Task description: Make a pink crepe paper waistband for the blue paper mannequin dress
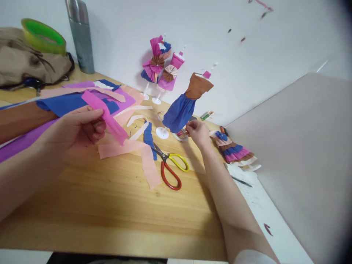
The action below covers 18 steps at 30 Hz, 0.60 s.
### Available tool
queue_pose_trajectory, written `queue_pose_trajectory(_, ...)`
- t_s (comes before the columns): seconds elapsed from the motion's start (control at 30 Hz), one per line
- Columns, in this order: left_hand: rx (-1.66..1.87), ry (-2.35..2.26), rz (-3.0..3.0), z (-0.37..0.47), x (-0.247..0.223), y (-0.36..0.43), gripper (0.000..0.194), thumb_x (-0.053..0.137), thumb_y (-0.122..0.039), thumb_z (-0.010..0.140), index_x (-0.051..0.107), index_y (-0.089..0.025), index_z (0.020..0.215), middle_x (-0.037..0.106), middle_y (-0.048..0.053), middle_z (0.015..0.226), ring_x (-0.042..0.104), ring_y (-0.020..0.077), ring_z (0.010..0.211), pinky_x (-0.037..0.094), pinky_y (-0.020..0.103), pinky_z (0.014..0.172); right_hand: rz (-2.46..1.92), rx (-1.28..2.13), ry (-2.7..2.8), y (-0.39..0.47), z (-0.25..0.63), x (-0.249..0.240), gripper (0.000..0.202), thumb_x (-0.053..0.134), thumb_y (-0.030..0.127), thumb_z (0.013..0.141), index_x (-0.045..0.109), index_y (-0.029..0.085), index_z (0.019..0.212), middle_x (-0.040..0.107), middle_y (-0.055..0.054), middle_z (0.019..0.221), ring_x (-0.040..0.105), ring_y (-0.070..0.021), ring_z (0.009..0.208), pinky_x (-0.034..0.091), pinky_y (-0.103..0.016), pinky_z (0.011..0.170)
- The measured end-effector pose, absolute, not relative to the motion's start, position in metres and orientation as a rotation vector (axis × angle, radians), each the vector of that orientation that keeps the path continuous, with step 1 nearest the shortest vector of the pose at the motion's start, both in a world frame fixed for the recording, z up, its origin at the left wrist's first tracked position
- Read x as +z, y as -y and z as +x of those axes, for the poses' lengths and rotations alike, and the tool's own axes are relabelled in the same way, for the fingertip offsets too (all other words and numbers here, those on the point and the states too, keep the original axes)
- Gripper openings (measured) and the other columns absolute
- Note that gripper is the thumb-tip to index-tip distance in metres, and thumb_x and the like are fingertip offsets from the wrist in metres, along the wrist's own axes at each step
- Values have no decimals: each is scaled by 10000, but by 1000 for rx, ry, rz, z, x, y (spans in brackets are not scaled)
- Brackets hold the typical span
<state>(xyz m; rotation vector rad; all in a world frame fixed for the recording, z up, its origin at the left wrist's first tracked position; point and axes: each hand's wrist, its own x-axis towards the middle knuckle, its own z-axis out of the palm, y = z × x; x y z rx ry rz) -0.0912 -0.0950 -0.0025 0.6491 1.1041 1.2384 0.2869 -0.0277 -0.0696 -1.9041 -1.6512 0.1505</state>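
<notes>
Where the bench [110,216] comes nearest the wearer, scissors [164,157] lie between the two hands, blades across a blue strip [148,134]; a peach strip [150,168] lies just left of them.

Left hand [81,124]: grasping a pink strip [111,121] between thumb and fingers, above the bench; one end projects past the thumb, the other slants down toward the scissors.

Right hand [198,132]: fingers drawn together beside the hem of a blue-skirted dress form [178,112]; pale ring [180,139] just by the fingertips. Cannot tell whether the hem or anything else is pinched.

Handling (judged): pink strip probably very light, soft, paper-like, not slippery, easily creased or torn. Take hold flat, near an end, with little pull. Dress form looks light and top-heavy; its gathered skirt would likely crush, so the waist seems the safer hold.

Beyond left hand: coloured sheets [66,104], overlapping; farther off, a metal flask [82,44]. Beyond and between both hands, by the wall: fan-trimmed form [156,61], rosette-trimmed form [169,73].
</notes>
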Motion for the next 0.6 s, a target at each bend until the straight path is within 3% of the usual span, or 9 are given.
queue_pose_trajectory(0.13, 1203, -1207, 584, -88, 2, 95, 363, 497, -83, 905, 557, -162, 556, 492, -7, 466, 445, 64, 397, 360, 128, 373, -1993, 151, 1677, 27, 284, -71, 220, 506, 172, 867, 710, 169, 949, 755, -75, 773, 693, -196, 665, 502, -295, 675)
queue_pose_trajectory(0.27, 1173, -1205, 562, -88, 2, 94, 366, 492, -77, 908, 560, -152, 556, 500, -4, 485, 442, 62, 407, 346, 132, 378, -2046, 107, 1694, 27, 280, -72, 222, 513, 239, 915, 727, 182, 921, 773, -109, 895, 688, -223, 803, 475, -299, 711)
queue_pose_trajectory(0.6, 1178, -1192, 599, -85, 3, 96, 373, 476, -79, 930, 561, -151, 574, 498, -3, 486, 439, 68, 422, 341, 146, 396, -2055, 151, 1675, 38, 284, -70, 224, 546, 219, 831, 729, 157, 946, 742, -58, 801, 628, -167, 660, 468, -279, 662)
